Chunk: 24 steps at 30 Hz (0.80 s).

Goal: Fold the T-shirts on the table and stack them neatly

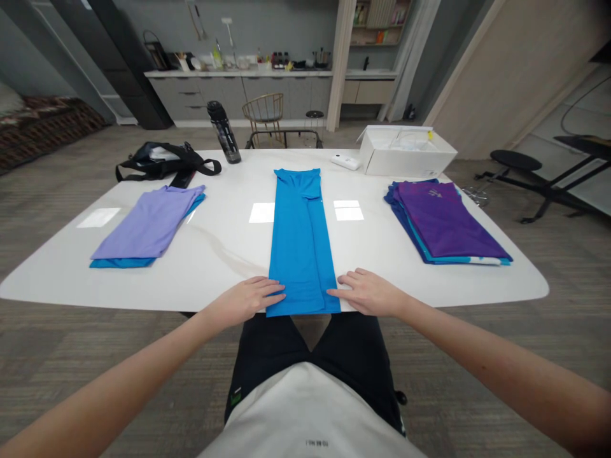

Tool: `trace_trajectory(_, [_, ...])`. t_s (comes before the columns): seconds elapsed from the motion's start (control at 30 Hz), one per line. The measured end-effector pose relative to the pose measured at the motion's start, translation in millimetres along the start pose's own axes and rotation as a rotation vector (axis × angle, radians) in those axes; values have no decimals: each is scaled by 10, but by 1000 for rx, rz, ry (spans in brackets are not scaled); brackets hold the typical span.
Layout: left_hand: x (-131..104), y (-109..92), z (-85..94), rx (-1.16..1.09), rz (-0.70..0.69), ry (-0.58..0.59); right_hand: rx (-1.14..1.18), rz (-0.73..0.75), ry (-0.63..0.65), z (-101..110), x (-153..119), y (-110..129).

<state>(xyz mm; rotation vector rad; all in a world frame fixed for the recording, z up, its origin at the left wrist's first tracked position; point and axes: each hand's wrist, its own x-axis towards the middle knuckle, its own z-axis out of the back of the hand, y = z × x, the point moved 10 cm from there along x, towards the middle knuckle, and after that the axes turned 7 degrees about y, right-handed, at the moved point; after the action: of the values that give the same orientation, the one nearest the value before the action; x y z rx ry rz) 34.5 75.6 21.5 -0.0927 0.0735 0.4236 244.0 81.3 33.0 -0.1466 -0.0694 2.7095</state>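
A blue garment [298,248], folded into a long narrow strip, lies lengthwise on the white table [224,242], its near end at the front edge. My left hand [248,298] rests at the strip's near left edge, fingers spread and fingertips on the cloth. At the near right edge, my right hand [366,291] touches the fabric with its index finger, the other fingers apart. A folded lavender garment [150,222] lies on a blue one at the left. On the right, a folded purple garment [443,219] tops a stack of blue ones.
A black bag [162,159] and a dark bottle [224,133] stand at the back left of the table. Towards the back right are a white box [405,156] and a small white device [345,162]. A chair [265,114] is beyond the table.
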Motion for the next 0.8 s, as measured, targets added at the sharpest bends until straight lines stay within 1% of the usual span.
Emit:
trace_trajectory(0.13, [-24, -53, 1, 6, -56, -28, -93, 108, -61, 0, 12, 141])
trace_trajectory(0.27, [-92, -59, 38, 9, -100, -71, -110, 179, -141, 13, -36, 215])
trace_trajectory(0.43, [-159, -100, 93, 51, -168, -118, -140, 226, -146, -16, -94, 284])
trace_trajectory(0.53, [-104, -110, 124, -23, -170, -143, -112, 206, -141, -54, -65, 280])
trace_trajectory(0.6, [-46, -59, 152, -126, -125, -168, -64, 174, -144, -75, -30, 242])
trace_trajectory(0.7, [27, 96, 196, -253, -12, -212, 28, 67, -153, -68, 36, 87])
trace_trajectory(0.8, [71, 259, 278, -278, 78, -263, 35, -31, -182, 17, 98, -73])
